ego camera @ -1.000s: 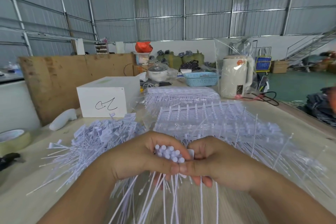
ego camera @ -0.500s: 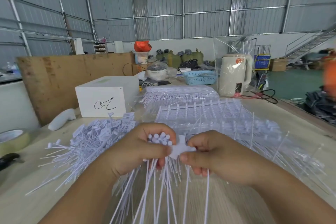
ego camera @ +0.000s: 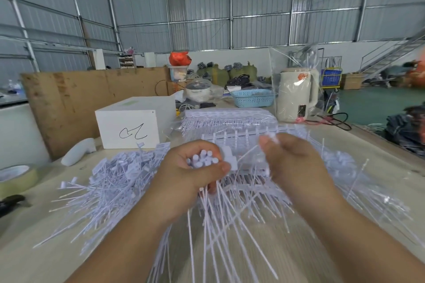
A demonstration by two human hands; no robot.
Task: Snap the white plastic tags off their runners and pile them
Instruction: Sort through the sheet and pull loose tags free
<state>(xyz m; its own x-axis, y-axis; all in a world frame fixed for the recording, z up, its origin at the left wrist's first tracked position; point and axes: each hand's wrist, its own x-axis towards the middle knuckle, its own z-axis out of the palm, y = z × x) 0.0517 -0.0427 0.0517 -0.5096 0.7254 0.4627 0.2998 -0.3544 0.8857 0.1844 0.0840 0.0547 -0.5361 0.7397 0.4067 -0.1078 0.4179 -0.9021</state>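
My left hand (ego camera: 190,177) grips a bundle of white tags (ego camera: 203,159); their round heads stick up between my fingers and the long thin tails hang down toward me. My right hand (ego camera: 292,163) has its fingers curled and pinches a single tag (ego camera: 249,151) by its head, held up and to the right of the bundle. A loose pile of snapped-off tags (ego camera: 115,179) lies on the table to the left. Sheets of tags still on their runners (ego camera: 243,135) lie spread behind and under both hands.
A white box (ego camera: 131,122) with a scribble and a white handle-shaped tool (ego camera: 78,154) sit at the back left. A tape roll (ego camera: 16,178) lies at the left edge. A blue basket (ego camera: 253,97) and a cream kettle (ego camera: 295,94) stand behind the sheets.
My hands, touching at the bundle before, have come apart. The right hand has pulled up and to the right with one tag, while the left keeps the bundle.
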